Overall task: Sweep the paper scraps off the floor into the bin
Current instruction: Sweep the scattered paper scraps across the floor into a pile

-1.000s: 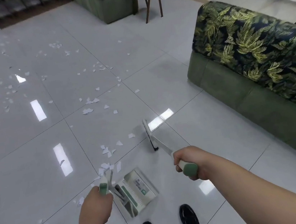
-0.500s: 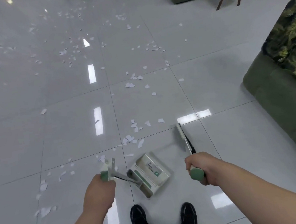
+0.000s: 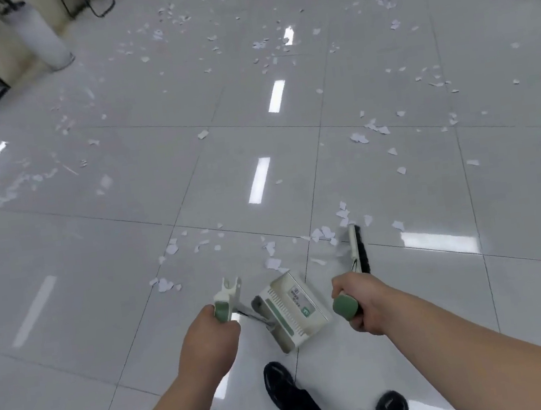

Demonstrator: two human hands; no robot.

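Paper scraps, small torn white bits, lie strewn over the glossy pale grey tiled floor, and the landmark to steer by is the white plastic dustpan with green trim, sitting on the tiles just ahead of the person's black shoes. Far off to the dustpan's upper left, a white cylindrical container stands by the wall, with a thin blurred drift of scraps on the tiles below it. Closer in, left of the dustpan, the left hand is wrapped in a closed fist round the green-capped grip of the dustpan's long handle, and a loose patch of scraps lies just beyond that fist. Right at the dustpan's open mouth, more scraps are clustered, touching the floor just ahead of its lip. Right of the dustpan, the right hand is clenched round the green end of the long-handled broom, whose black bristle head rests on the tiles beside that cluster. Farther right and beyond, scraps lie scattered thinly across the tiles.
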